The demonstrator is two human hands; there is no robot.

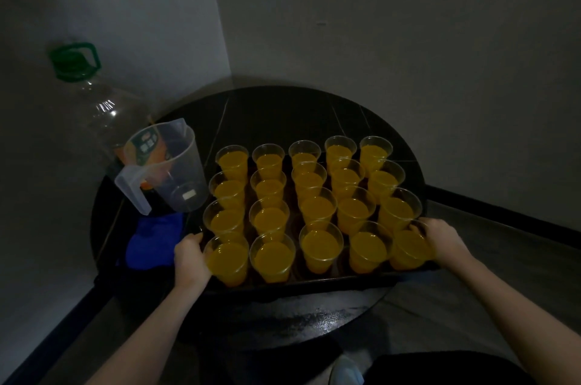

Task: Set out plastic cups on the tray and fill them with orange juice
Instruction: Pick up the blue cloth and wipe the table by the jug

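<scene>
Gripping the tray (330, 282) at both short ends: left hand (190, 259) at lower-left of frame, fingers curled over the tray edge beside the near-left cup; right hand (440, 241) at center-right, fingers wrapped round the right edge, touching the near-right cup. Both clamped on tray, not on cups, as far as I can tell; lighting is dim.

Tray sits mid-frame on the round dark worktop (314, 108). Cups (320, 246) in a 5x4 grid, 20 total, all w/ orange juice, levels roughly even. Filling looks done, so step in hand reads as lift/shift of the loaded tray.

Empty clear jug (176, 171) just left of tray, upper-left of the grid. Big clear bottle w/ green cap (94, 108) behind it at far left, looks near empty. Blue cloth (154, 240) on worktop beside left hand.

To do it well, imo:
- lift both ends together, keep tray level; cups are light, tall, closely packed, so one tip can knock neighbors
- slow start/stop, juice will slosh
- keep right fingers off the near-right cup, thin plastic squeezes easy
- watch jug on the left, close enough to clip
- near worktop edge looks wet/shiny, tray may slide
</scene>
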